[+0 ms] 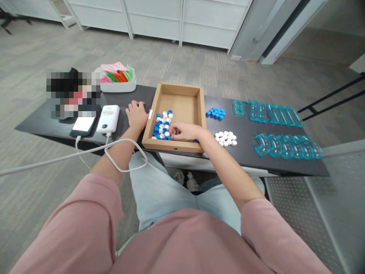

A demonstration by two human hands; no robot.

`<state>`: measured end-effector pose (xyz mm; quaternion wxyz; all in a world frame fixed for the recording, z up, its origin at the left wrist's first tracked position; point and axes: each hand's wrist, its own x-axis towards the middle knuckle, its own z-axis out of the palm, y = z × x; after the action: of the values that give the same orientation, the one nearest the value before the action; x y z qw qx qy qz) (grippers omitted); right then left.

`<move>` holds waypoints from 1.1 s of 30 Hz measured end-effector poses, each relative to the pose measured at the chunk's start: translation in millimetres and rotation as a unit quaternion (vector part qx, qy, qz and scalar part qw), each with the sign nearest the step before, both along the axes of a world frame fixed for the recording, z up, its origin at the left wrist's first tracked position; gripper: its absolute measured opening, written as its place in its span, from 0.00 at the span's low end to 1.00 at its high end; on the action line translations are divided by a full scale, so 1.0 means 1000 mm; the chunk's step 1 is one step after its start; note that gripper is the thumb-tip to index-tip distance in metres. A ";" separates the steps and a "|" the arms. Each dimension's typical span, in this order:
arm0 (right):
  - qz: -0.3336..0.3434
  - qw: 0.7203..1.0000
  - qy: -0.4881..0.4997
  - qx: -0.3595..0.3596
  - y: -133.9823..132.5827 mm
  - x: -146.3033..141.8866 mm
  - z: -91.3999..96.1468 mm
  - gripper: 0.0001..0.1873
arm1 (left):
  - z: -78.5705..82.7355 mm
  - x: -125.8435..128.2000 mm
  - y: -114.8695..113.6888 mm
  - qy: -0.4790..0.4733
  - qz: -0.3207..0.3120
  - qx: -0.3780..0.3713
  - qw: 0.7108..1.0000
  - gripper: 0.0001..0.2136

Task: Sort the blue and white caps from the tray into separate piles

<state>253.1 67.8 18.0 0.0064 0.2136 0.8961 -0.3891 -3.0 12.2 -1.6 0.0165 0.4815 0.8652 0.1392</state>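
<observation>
White pieces (pixel 226 139): grouped on the dark surface (pixel 239 123), right of the cardboard box (pixel 178 103).
Right hand (pixel 185 131): inside the box, fingers curled beside the mixed pieces (pixel 161 126); any grip cannot be told.
Mixed pieces: blue and white, in the box's near left part.
Left hand (pixel 137 115): fingers spread, just left of the box.
Blue pieces (pixel 216 113): grouped beyond the white pieces.

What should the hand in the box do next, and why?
Maybe the right hand should pinch just one of the mixed pieces, unless it already has one; I can't tell. Its fingers are right beside that blue-and-white jumble in the cardboard box, while outside it, on the right, a blue group and a white group lie apart.
</observation>
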 end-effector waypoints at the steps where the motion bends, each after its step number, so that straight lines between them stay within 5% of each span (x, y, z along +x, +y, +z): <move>1: -0.003 1.000 -0.001 0.016 -0.001 0.002 0.001 0.08 | 0.000 0.000 0.000 0.000 0.000 0.000 1.000 0.30; 6: 0.008 0.995 0.003 0.104 -0.002 0.000 0.006 0.13 | -0.001 -0.002 -0.001 0.001 -0.004 -0.001 1.000 0.31; 10: 0.025 0.994 0.048 0.095 0.002 0.012 0.012 0.14 | -0.001 -0.001 0.000 0.002 0.001 -0.005 1.000 0.31; 13: -0.035 0.983 0.163 0.077 0.011 0.049 0.021 0.15 | 0.000 0.000 0.000 -0.001 0.004 -0.006 1.000 0.31; 17: -0.200 0.935 0.278 0.095 0.024 0.132 0.025 0.12 | -0.001 -0.001 -0.001 -0.004 0.003 0.004 1.000 0.31; 24: -0.499 0.798 0.311 0.133 0.019 0.243 -0.026 0.15 | -0.005 -0.007 0.001 -0.007 -0.004 -0.011 1.000 0.32; 28: -0.532 0.785 0.292 0.124 -0.002 0.255 -0.050 0.20 | -0.005 -0.007 0.001 -0.004 0.001 -0.015 1.000 0.32; 33: -0.545 0.779 0.279 0.135 -0.027 0.254 -0.060 0.18 | -0.003 -0.006 0.000 -0.001 0.006 -0.018 1.000 0.31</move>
<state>507.1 41.3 -42.1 -0.4855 0.5471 0.6361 -0.2457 -8.7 12.7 -4.8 0.0256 0.4761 0.8702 0.1241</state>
